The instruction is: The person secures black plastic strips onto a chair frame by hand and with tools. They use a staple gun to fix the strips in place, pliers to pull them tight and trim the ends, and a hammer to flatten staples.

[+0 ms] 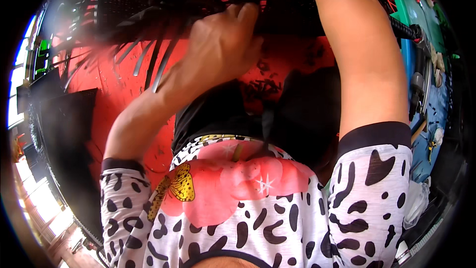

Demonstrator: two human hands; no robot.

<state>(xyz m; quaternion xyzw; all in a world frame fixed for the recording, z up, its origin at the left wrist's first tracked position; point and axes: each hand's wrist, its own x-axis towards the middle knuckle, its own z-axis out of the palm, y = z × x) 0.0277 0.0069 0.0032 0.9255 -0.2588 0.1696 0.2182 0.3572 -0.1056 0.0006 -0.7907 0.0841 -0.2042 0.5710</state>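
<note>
One hand, the left hand (pixel 223 44), is in view, its fingers curled closed around a black woven rim (pixel 287 7) at the top of the picture. The right forearm (pixel 357 54) rises past the upper edge, so its hand is out of sight. A bundle of thin, flat black strips (pixel 144 54), too blurred to count, fans out left of the gripping hand. Beneath lies a red floor (pixel 292 64) littered with small dark scraps.
</note>
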